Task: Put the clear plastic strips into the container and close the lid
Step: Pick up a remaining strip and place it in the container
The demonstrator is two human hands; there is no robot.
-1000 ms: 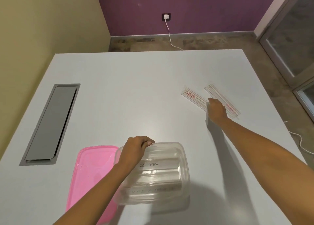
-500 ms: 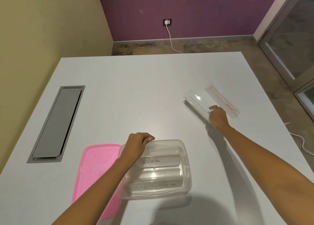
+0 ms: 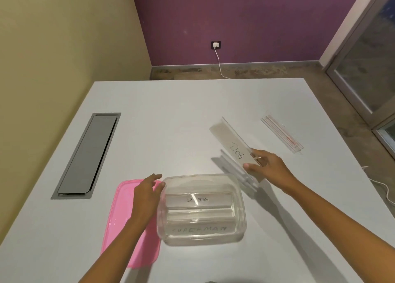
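A clear plastic container (image 3: 239,199) stands on the white table with strips inside, two of them marked "ZEBRA" (image 3: 198,200) and "SUPERMAN" (image 3: 199,229). My right hand (image 3: 267,167) grips a clear strip marked "DOG" (image 3: 232,144) by its near end, lifted off the table, right of the container's far corner. Another clear strip with red print (image 3: 282,134) lies flat at the far right. My left hand (image 3: 147,192) rests against the container's left wall, fingers apart, holding nothing. The pink lid (image 3: 119,214) lies under my left forearm, left of the container.
A grey cable hatch (image 3: 87,154) is set into the white table (image 3: 171,112) at the left. A white cable (image 3: 382,188) hangs by the table's right edge. A glass door stands at the far right, and a wall socket with a cord at the back.
My right hand has picked up the "DOG" strip and carried it toward the container. My left hand has come off the container's rim and opened against its left side.
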